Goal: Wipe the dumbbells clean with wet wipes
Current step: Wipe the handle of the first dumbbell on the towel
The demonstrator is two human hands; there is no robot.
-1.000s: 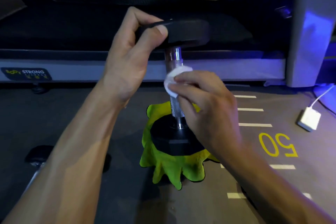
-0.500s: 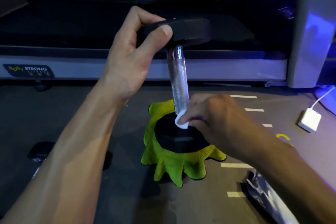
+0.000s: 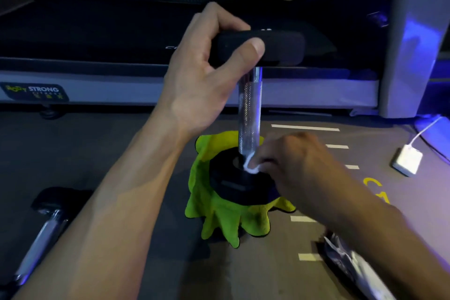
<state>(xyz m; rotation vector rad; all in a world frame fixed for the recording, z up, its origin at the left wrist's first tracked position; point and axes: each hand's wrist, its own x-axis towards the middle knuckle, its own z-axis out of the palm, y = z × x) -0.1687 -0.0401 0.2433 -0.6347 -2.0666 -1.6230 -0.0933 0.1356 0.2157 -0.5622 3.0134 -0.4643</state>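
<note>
Two dumbbells in view. First: black-headed dumbbell with knurled chrome handle (image 3: 249, 114), standing upright at frame centre, lower head resting on a crumpled lime-green microfibre cloth (image 3: 219, 217) on the grey floor (image 3: 121, 153). Left hand (image 3: 204, 75) curled round the upper head, steadying it. Right hand (image 3: 292, 165) pinches a small white wet wipe (image 3: 250, 165) against the base of the handle, where it meets the lower head; hand is motion-blurred.

Second: black-and-chrome dumbbell (image 3: 43, 226) lying flat, lower left of frame, no hand on it.

Judgement: wiping underway on the first dumbbell's handle, wipe now at its bottom end. Whether the heads are cleaned cannot be told. Second dumbbell probably still to do. Silver wipe packet (image 3: 345, 258), lower right, within reach for a fresh wipe
</note>
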